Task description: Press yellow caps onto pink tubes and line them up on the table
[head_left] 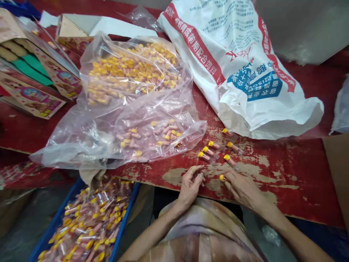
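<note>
My right hand (242, 187) is closed around a small vial, whose yellow cap (222, 178) sticks out at the fingertips; its body is hidden by the fingers. To its left, near the table's front edge, my left hand (192, 183) has its fingers curled in toward the thumb, and whatever may be between them cannot be made out. Just beyond both hands lie several clear vials with yellow caps and pink filling, among them one vial (231, 162) closest to my right hand and another vial (207, 157) above my left hand.
A clear plastic bag (109, 112) full of pink pieces and yellow caps spreads over the red table (305, 182). Below it stands a blue crate (128, 214) of capped vials. A white printed sack (242, 65) lies at the back, printed boxes (35, 94) at the left.
</note>
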A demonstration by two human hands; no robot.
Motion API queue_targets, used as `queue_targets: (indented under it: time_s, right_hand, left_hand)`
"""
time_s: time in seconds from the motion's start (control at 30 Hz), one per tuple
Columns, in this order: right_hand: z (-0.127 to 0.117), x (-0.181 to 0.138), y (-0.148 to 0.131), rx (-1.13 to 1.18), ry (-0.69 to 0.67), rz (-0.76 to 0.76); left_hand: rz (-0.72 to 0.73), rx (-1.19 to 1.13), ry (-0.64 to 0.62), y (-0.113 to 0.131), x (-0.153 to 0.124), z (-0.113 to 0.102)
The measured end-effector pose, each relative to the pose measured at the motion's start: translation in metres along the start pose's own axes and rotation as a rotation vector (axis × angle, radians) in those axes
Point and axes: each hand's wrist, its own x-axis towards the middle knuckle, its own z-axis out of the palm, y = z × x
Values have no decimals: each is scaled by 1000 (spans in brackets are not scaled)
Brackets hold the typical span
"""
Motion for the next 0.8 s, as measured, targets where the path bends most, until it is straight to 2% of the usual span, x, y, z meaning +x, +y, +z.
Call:
queue_targets:
  time_s: [0.13, 0.23, 0.33, 0.4, 0.47, 0.53, 0.63, 0.73, 0.8]
  right_hand:
    - [18, 5, -39, 357, 399, -22]
    - [31, 13, -58, 341, 540, -72]
    - [32, 15, -43, 258, 601, -99]
    - [27, 14, -19, 149, 663, 3]
    - [24, 12, 7, -21, 653, 178]
    - [24, 13, 26, -150, 533, 282]
    - [29, 16, 37, -204, 415, 271]
    - [29, 14, 37, -98, 388, 228]
    - [21, 9, 36, -36, 320, 226]
  left_hand:
    - [-77, -86, -110, 1, -8, 0]
    - [-153, -154, -150, -2, -11, 4]
    - [-183, -282, -73, -7, -10, 8]
    - [-166, -366, -24, -10, -7, 11]
    - [-140, -376, -6, -11, -5, 12]
    - [-125, -333, -6, -11, -3, 13]
    - [-128, -273, -9, -11, -3, 11]
    - [-152, -279, -44, -11, -4, 10]
    - [-168, -302, -65, -10, -5, 10]
